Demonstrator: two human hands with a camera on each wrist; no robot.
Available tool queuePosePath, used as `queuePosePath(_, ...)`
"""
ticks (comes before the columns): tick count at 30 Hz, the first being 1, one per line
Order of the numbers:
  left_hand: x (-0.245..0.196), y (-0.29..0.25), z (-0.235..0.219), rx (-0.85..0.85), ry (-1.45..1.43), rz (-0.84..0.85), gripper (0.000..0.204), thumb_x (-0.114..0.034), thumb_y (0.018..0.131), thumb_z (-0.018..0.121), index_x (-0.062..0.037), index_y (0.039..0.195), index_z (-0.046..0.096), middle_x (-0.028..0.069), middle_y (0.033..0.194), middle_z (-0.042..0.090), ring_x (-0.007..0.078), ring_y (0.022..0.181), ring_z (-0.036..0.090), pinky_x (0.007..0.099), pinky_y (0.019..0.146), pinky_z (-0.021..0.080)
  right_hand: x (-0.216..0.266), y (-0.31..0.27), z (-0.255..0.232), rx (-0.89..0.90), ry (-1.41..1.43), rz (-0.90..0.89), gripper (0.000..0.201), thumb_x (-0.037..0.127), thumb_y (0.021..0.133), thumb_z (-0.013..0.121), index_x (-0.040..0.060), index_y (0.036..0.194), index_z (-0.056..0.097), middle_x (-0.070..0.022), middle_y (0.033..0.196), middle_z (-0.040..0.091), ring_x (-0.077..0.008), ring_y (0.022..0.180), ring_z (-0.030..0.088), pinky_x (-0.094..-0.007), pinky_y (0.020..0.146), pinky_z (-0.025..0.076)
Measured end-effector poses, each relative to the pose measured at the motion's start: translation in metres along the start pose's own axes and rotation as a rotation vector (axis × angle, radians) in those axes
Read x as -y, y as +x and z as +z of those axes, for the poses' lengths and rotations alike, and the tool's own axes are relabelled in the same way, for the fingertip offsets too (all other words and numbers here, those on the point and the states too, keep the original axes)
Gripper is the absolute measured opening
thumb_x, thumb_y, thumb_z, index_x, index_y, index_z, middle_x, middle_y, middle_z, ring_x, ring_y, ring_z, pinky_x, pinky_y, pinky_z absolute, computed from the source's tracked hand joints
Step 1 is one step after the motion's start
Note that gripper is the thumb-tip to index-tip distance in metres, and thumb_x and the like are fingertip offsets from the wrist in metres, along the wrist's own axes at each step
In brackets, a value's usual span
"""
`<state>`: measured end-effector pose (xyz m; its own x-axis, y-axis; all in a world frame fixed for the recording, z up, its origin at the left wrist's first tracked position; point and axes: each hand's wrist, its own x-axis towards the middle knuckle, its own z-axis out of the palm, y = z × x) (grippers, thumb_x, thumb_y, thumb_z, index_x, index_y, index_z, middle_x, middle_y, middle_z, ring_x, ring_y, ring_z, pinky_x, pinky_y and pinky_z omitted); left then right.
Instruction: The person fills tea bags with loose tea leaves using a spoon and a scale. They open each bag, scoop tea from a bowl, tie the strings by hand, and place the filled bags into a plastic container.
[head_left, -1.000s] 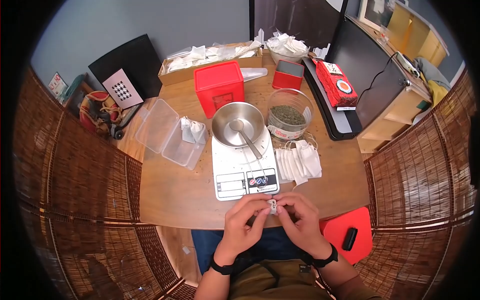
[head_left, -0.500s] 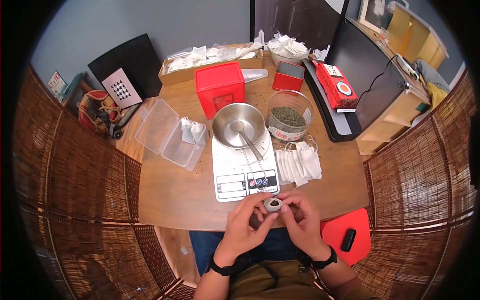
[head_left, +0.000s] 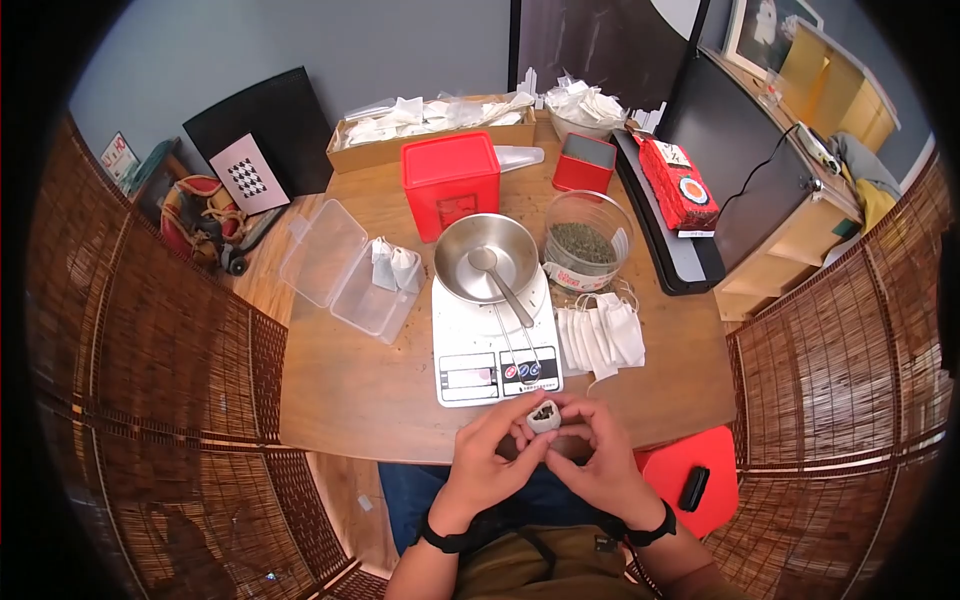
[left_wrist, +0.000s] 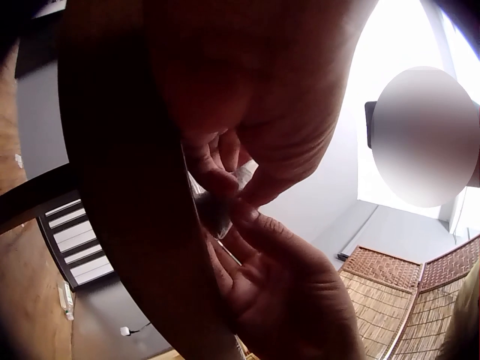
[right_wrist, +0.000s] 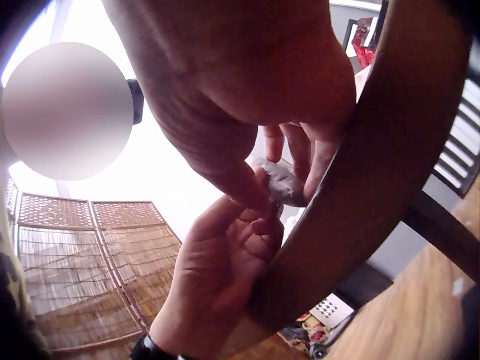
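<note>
Wooden table edge: both hands' grip, left hand and right hand, pinches tea bag between fingertips.

Honestly can't read a single word anywhere here. Just beyond the hands, the kitchen scale has little coloured round marks on its front panel, and further out the red box, glass jar and red packet carry labels, all too small to make out.
</note>
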<state>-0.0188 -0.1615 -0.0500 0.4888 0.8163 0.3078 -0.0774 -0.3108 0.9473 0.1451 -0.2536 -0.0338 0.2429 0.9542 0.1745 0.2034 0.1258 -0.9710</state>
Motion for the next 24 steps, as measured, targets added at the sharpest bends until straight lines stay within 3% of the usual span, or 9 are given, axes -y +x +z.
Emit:
queuePosePath(3, 0.002, -0.001, -0.002, 0.015, -0.027, 0.004, 0.066, 0.006, 0.086, 0.091, -0.0015, 0.147, 0.069, 0.0026, 0.099, 0.072, 0.0046, 0.077, 0.060, 0.0210, 0.066, 0.050, -0.009, -0.005, 0.001, 0.013, -0.080, 0.034, 0.045, -0.004, 0.094, 0.082, -0.0011, 0.130, 0.055, -0.0189, 0.137, 0.067, -0.0241, 0.127, 0.072, -0.0347, 0.096, 0.064)
queuePosePath(5, -0.001, 0.001, -0.003, 0.006, -0.046, 0.037, 0.069, 0.006, 0.085, 0.091, -0.0019, 0.149, 0.068, 0.0040, 0.102, 0.075, 0.0048, 0.077, 0.059, 0.0208, 0.066, 0.050, -0.010, -0.006, 0.003, -0.035, 0.007, 0.039, 0.044, -0.003, 0.096, 0.083, 0.0010, 0.129, 0.054, -0.0137, 0.126, 0.070, -0.0207, 0.122, 0.072, -0.0341, 0.095, 0.062)
queuePosePath(8, -0.005, 0.006, -0.001, -0.018, -0.045, 0.090, 0.074, 0.004, 0.084, 0.093, -0.0027, 0.152, 0.065, 0.0079, 0.110, 0.079, 0.0054, 0.077, 0.059, 0.0209, 0.065, 0.049, -0.005, -0.001, -0.004, -0.187, 0.183, 0.075, 0.044, -0.004, 0.097, 0.081, 0.0026, 0.130, 0.053, -0.0079, 0.119, 0.069, -0.0162, 0.116, 0.072, -0.0317, 0.097, 0.059)
queuePosePath(10, -0.008, 0.008, 0.000, -0.034, -0.028, 0.118, 0.075, 0.003, 0.084, 0.093, -0.0032, 0.153, 0.064, 0.0104, 0.115, 0.082, 0.0057, 0.076, 0.059, 0.0212, 0.064, 0.049, 0.016, 0.020, -0.026, -0.195, 0.214, 0.074, 0.042, -0.005, 0.099, 0.078, 0.0033, 0.131, 0.052, -0.0047, 0.120, 0.066, -0.0133, 0.112, 0.069, -0.0291, 0.099, 0.056)
queuePosePath(13, -0.008, 0.006, -0.001, 0.015, 0.029, 0.094, 0.073, 0.003, 0.085, 0.091, -0.0042, 0.152, 0.065, 0.0143, 0.124, 0.082, 0.0064, 0.073, 0.058, 0.0212, 0.063, 0.049, 0.031, 0.060, -0.061, -0.319, 0.104, -0.095, 0.038, -0.005, 0.102, 0.074, 0.0011, 0.134, 0.054, -0.0070, 0.123, 0.067, -0.0128, 0.113, 0.067, -0.0280, 0.098, 0.056)
queuePosePath(14, -0.006, 0.006, -0.001, 0.018, 0.043, 0.075, 0.069, 0.001, 0.086, 0.091, -0.0045, 0.151, 0.066, 0.0128, 0.120, 0.082, 0.0073, 0.071, 0.057, 0.0228, 0.063, 0.049, 0.036, 0.077, -0.072, -0.329, 0.082, -0.169, 0.037, -0.005, 0.103, 0.072, 0.0001, 0.135, 0.054, -0.0076, 0.124, 0.068, -0.0127, 0.115, 0.067, -0.0277, 0.098, 0.056)
queuePosePath(18, -0.006, 0.007, 0.001, 0.010, 0.053, 0.052, 0.059, 0.001, 0.091, 0.086, -0.0036, 0.147, 0.068, 0.0125, 0.112, 0.082, 0.0086, 0.067, 0.055, 0.0248, 0.061, 0.050, 0.046, 0.135, -0.103, -0.352, -0.046, -0.190, 0.033, 0.001, 0.106, 0.071, -0.0032, 0.137, 0.062, -0.0080, 0.126, 0.069, -0.0126, 0.113, 0.068, -0.0259, 0.092, 0.058)
queuePosePath(20, -0.005, 0.007, 0.000, 0.009, 0.062, 0.048, 0.058, 0.002, 0.091, 0.086, -0.0034, 0.147, 0.069, 0.0120, 0.113, 0.083, 0.0076, 0.067, 0.056, 0.0240, 0.061, 0.049, 0.051, 0.157, -0.111, -0.303, -0.318, -0.206, 0.030, 0.004, 0.108, 0.070, -0.0025, 0.137, 0.067, -0.0058, 0.126, 0.070, -0.0115, 0.112, 0.067, -0.0255, 0.087, 0.058)
queuePosePath(24, -0.005, 0.006, 0.001, 0.010, 0.074, 0.029, 0.055, 0.002, 0.093, 0.084, -0.0026, 0.146, 0.070, 0.0109, 0.111, 0.083, 0.0068, 0.067, 0.055, 0.0236, 0.061, 0.048, 0.049, 0.193, -0.120, -0.167, -0.741, -0.257, 0.035, 0.005, 0.103, 0.075, -0.0011, 0.138, 0.070, -0.0162, 0.120, 0.075, -0.0196, 0.104, 0.074, -0.0320, 0.084, 0.060)
